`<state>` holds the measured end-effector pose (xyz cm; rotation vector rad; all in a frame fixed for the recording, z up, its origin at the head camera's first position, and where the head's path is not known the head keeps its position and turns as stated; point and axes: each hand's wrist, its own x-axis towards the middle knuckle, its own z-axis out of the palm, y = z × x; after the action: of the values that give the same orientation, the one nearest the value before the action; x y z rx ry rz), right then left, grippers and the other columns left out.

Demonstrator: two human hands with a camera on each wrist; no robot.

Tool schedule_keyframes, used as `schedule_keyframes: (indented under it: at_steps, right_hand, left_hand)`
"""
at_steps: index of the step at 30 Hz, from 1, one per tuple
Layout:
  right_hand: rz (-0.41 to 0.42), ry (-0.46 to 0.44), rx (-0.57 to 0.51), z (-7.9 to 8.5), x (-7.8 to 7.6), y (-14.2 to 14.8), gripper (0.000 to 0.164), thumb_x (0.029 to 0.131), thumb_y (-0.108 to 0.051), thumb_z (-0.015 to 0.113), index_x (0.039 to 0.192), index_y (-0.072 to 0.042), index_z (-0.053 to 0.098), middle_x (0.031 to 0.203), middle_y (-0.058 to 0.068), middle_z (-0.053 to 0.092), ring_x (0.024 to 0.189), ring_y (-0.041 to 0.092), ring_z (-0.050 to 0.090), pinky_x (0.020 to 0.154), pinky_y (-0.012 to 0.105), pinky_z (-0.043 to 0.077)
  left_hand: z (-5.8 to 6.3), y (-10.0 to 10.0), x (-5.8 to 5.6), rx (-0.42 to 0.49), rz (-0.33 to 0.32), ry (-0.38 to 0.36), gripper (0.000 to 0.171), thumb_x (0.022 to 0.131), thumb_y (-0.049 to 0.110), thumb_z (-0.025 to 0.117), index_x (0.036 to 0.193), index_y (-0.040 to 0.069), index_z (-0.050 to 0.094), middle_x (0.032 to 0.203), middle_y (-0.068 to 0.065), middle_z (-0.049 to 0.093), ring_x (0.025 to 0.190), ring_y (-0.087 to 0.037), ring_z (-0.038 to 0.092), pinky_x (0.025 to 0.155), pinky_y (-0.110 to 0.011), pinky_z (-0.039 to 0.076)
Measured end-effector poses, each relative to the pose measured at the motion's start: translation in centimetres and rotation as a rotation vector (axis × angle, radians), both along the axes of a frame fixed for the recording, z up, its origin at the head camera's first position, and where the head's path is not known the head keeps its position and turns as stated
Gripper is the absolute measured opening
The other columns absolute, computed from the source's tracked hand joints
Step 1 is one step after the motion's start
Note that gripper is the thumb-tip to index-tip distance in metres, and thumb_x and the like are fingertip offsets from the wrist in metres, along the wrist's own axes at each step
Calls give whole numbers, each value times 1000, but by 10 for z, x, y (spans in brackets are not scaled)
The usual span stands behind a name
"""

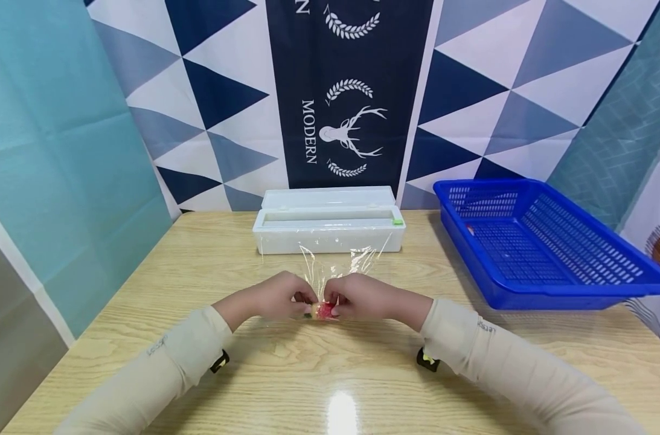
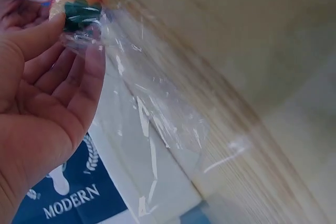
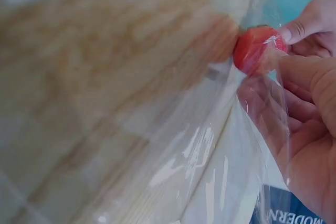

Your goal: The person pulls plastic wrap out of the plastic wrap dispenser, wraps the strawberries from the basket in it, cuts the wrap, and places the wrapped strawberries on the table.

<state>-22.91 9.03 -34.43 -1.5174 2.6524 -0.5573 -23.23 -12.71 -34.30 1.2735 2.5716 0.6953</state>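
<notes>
A red and yellow strawberry (image 1: 323,310) with a green leafy cap (image 2: 81,14) lies between both hands, close over the table, with clear cling film around it. My left hand (image 1: 287,295) pinches its leafy end through the film. From the other side, my right hand (image 1: 365,296) grips the red end (image 3: 257,48) between thumb and fingers. The film (image 1: 335,263) stretches back from the strawberry to a white cling film dispenser box (image 1: 330,240), its lid standing open. In both wrist views loose film drapes past the fingers in shiny creases.
A blue plastic basket (image 1: 484,266) with slotted walls stands at the right, a small reddish thing (image 1: 470,230) inside it. Behind the wooden table (image 1: 286,374) hangs a patterned cloth (image 1: 351,60) with a deer print. A teal cloth (image 1: 63,151) hangs along the left side.
</notes>
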Motion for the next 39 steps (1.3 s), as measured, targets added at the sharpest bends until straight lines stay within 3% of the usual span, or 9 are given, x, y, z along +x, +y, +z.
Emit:
schedule_keyframes:
  at_steps: [7, 11, 17, 22, 25, 30, 32, 39]
  right_hand:
    - [-34, -51, -4, -1, -10, 2, 8, 82, -5, 56, 85, -11, 60, 77, -5, 59, 68, 3, 53, 61, 19, 45]
    - [-57, -4, 15, -3, -14, 2, 9, 83, -7, 56, 86, -9, 64, 78, -5, 58, 70, 4, 52, 64, 20, 45]
    - [-96, 62, 28, -1, -19, 2, 14, 81, -5, 57, 90, -6, 67, 81, 0, 59, 72, 9, 53, 66, 23, 46]
    - [-154, 150, -34, 4, -17, 3, 17, 77, -2, 59, 93, -4, 64, 86, 2, 58, 75, 12, 52, 67, 24, 45]
    - [-158, 173, -77, 6, -14, 3, 17, 76, -1, 59, 91, -6, 64, 86, 0, 57, 74, 11, 51, 66, 22, 44]
    - [-128, 125, -59, 5, -7, 3, 14, 75, -8, 63, 89, -9, 63, 84, -3, 55, 72, 9, 54, 64, 19, 45]
    - [-124, 109, -45, 3, -6, 2, 16, 73, -12, 66, 88, -10, 63, 84, -2, 55, 72, 10, 54, 64, 20, 45]
    - [-138, 82, -10, -4, -8, -1, 30, 60, -15, 76, 85, -9, 59, 80, -1, 54, 71, 11, 52, 64, 21, 44]
  left_hand:
    - [-5, 3, -16, -76, 33, -42, 16, 85, 6, 53, 89, 9, 68, 74, 6, 61, 64, -4, 50, 64, -21, 45]
    - [-8, 7, -21, -119, 75, -28, 16, 85, 6, 51, 84, 10, 67, 71, 6, 57, 63, -5, 48, 63, -23, 43]
    - [-7, 11, -26, -135, 134, 18, 18, 84, 11, 56, 101, 7, 59, 71, 7, 56, 66, -6, 51, 64, -24, 44]
    - [-2, 9, -31, -73, 152, 93, 5, 79, 9, 62, 83, 10, 59, 68, 7, 53, 63, -6, 50, 60, -21, 44]
    - [5, 8, -30, -23, 157, 119, 8, 80, 8, 62, 73, 12, 60, 67, 7, 53, 62, -6, 49, 59, -22, 43]
    - [14, 11, -21, 12, 143, 150, 6, 79, 10, 64, 74, 13, 63, 69, 7, 55, 66, -7, 51, 61, -22, 44]
    - [14, 13, -18, -13, 129, 162, 5, 76, 12, 67, 77, 13, 62, 73, 7, 56, 69, -8, 52, 63, -20, 44]
    - [5, 20, -12, -82, 68, 180, 28, 62, 14, 78, 82, 9, 59, 77, 1, 57, 71, -13, 54, 62, -21, 43]
